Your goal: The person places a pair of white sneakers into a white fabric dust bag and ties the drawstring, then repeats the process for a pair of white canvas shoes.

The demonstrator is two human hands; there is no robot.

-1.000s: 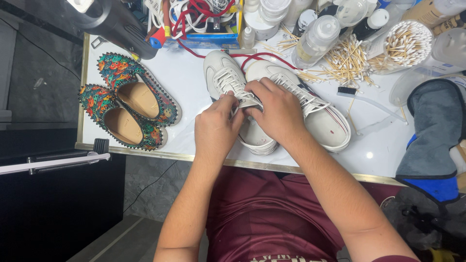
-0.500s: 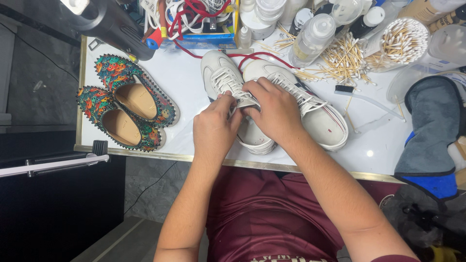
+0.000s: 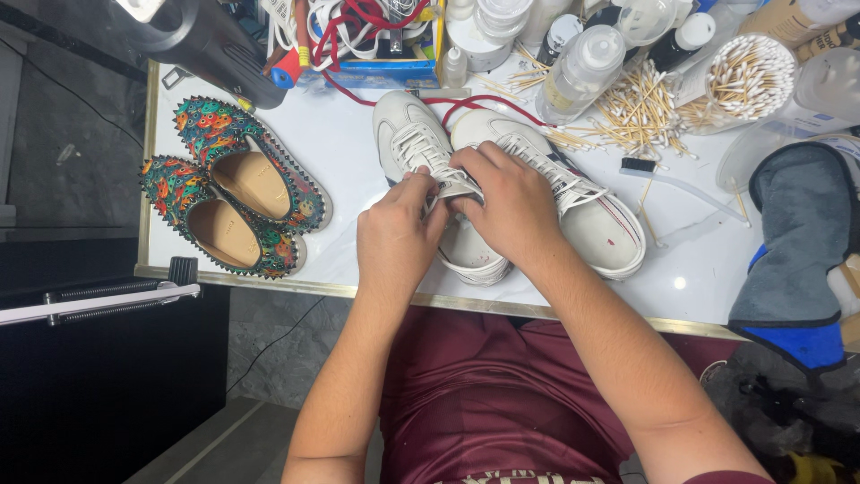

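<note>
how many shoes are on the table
4: two white sneakers, one under both hands, one beside it to the right; two multicoloured spiked loafers at the left, one behind the other.

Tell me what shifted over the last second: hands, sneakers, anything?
Hardly anything. Both the left hand and right hand stay on the laces of the left white sneaker. The other white sneaker and the colourful spiked shoes have not moved.

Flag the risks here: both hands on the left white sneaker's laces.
1. Both hands tug at the sneaker; its heel overhangs the table edge and might slip off.
2. Loose cotton swabs and bottles crowd the other sneaker; a jerk could scatter them.
</note>
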